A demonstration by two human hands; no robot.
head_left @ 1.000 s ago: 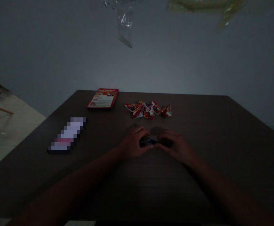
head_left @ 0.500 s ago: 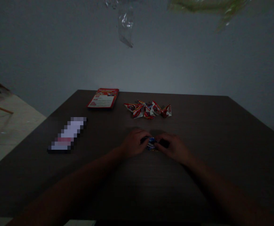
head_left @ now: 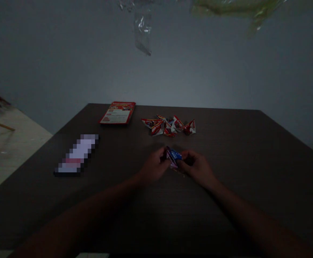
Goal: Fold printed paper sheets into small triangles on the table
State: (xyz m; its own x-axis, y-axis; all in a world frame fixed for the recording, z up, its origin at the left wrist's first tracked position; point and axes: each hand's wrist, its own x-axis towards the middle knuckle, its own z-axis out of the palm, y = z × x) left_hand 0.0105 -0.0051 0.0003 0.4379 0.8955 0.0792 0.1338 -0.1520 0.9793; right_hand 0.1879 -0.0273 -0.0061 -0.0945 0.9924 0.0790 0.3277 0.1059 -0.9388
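Note:
A small blue and purple folded paper or foil piece (head_left: 174,155) is pinched between my two hands, low over the table. My left hand (head_left: 156,163) grips its left edge with thumb and fingers. From the other side, my right hand (head_left: 195,164) pinches the right edge. The dim light hides whether it is a wrapper or a folded card. Just below it, a thin orange-brown scrap (head_left: 180,173) shows near the tabletop. Beyond my hands lies a cluster of several red and white pointed packets (head_left: 163,126).
A phone (head_left: 78,154) with a blurred bright screen lies at the left on the dark table (head_left: 248,150). A red and white printed booklet or pack (head_left: 119,113) rests near the back edge. Clear plastic (head_left: 143,30) hangs on the wall behind.
The blue piece has been raised and turned, so more of its blue and purple face shows. My left fingers have shifted around its left edge; the packets and phone stayed put.

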